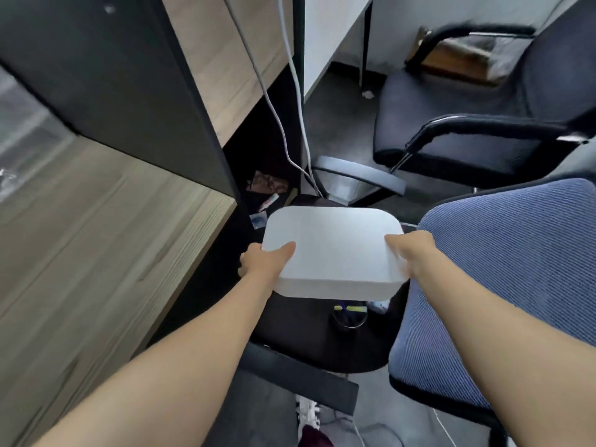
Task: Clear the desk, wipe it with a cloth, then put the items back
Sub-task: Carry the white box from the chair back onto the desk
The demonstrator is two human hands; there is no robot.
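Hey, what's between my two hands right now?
The white box fills that stretch in the head view: the left hand grips its left edge, the right hand its right, held beside the wooden desk.

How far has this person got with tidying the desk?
Done, it seems: the wooden desk shows bare where the camera sees it, though its far left is blurred. In hand: the left hand and right hand grip a white rounded box off the desk's edge, above a dark stool beside the blue chair. No cloth shows, so I cannot tell whether wiping is done or the box is leaving or returning.
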